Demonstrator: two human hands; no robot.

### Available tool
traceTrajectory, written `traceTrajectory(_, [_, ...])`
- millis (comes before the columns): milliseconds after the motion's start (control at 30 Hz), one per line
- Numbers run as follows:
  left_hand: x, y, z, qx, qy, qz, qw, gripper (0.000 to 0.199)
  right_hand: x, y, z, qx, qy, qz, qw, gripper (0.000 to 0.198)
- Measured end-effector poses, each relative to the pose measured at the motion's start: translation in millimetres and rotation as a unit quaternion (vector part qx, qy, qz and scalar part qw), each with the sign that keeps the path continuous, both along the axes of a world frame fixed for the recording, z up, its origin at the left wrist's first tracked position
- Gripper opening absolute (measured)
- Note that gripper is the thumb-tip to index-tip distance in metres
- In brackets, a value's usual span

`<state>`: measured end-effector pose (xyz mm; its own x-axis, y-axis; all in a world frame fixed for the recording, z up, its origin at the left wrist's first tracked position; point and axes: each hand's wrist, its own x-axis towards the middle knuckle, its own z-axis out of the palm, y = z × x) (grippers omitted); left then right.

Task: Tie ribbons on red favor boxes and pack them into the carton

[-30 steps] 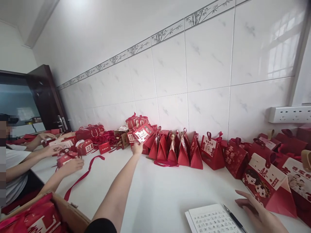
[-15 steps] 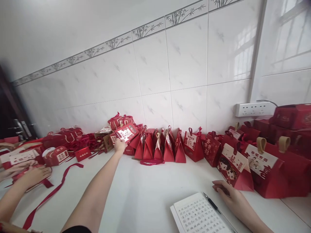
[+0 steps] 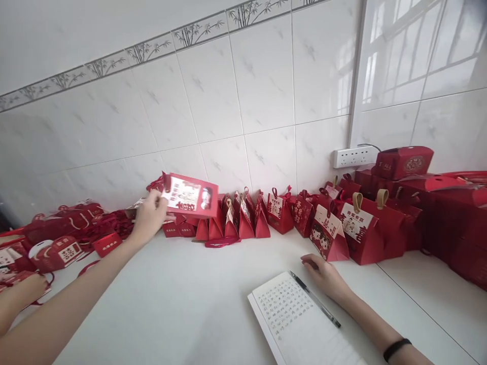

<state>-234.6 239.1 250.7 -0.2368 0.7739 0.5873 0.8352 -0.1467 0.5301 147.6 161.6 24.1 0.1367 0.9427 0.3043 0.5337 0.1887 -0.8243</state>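
In the head view, the left hand (image 3: 152,212) grasps one end of a red-and-white, printed paper gift box (image 3: 185,195), held tilted on its side above the white table (image 3: 171,299), in front of the row of red, peaked paper boxes (image 3: 228,223). Whether it touches them is hard to tell. The right hand (image 3: 324,275) rests loosely curled on the table, with nothing visible in it, just beside the black-and-clear pen (image 3: 315,299) lying along the white, handwritten notebook (image 3: 292,314).

To handle the box well, a light pinch at its end should suffice, since thin card probably creases under a hard squeeze. Keeping it above the row would avoid knocking the peaked boxes over, and bringing the right hand under the far end would steady it and help level the tilt.
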Motion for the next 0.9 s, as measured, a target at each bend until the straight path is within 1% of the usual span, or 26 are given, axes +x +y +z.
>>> traceTrajectory(33, [15.0,-5.0,-1.4,-0.032,-0.001,-0.046,0.998,0.009,-0.7,-0.6,0.9,-0.002,0.003,0.000,1.000,0.028])
traceTrajectory(100, [48.6,-10.7,-7.6,-0.100,-0.011,-0.147,0.984,0.007,-1.6,-1.5,2.5,-0.008,0.010,-0.010,1.000,0.027])
traceTrajectory(200, [101.4,-11.0,-25.0,-0.165,0.031,-0.232,0.958,0.007,-1.7,-2.1,3.8,-0.015,0.018,-0.034,0.999,0.026])
traceTrajectory(300, [150.0,-7.4,-49.2,-0.200,0.073,-0.284,0.935,0.011,0.1,-2.0,3.6,-0.010,0.021,-0.047,0.999,0.027])
traceTrajectory(400, [193.1,-5.0,-73.3,-0.221,0.081,-0.300,0.924,0.011,2.7,-1.0,2.4,0.010,0.030,-0.058,0.998,0.035])
traceTrajectory(467, [218.8,-4.1,-86.2,-0.231,0.074,-0.304,0.921,0.009,3.9,0.5,0.9,0.030,0.035,-0.064,0.997,0.040])
traceTrajectory(533, [241.3,-2.4,-95.9,-0.246,0.060,-0.307,0.918,0.015,4.0,2.8,-1.4,0.052,0.030,-0.058,0.996,0.041])
traceTrajectory(600, [259.3,0.8,-103.3,-0.276,0.042,-0.306,0.910,0.025,3.3,5.1,-4.2,0.063,0.016,-0.041,0.997,0.042])
traceTrajectory(700, [275.9,7.2,-112.1,-0.348,0.022,-0.304,0.887,0.045,1.6,7.8,-7.2,0.052,-0.010,-0.021,0.998,0.043])
traceTrajectory(767, [281.1,10.9,-116.7,-0.387,0.012,-0.306,0.870,0.051,1.0,9.0,-7.8,0.039,-0.024,-0.020,0.999,0.046])
traceTrajectory(833, [284.4,13.8,-120.3,-0.401,0.002,-0.310,0.862,0.054,0.7,9.9,-7.5,0.027,-0.029,-0.024,0.999,0.049])
traceTrajectory(900, [288.5,16.4,-123.4,-0.400,-0.005,-0.312,0.862,0.055,-0.2,10.2,-7.0,0.022,-0.026,-0.032,0.999,0.053])
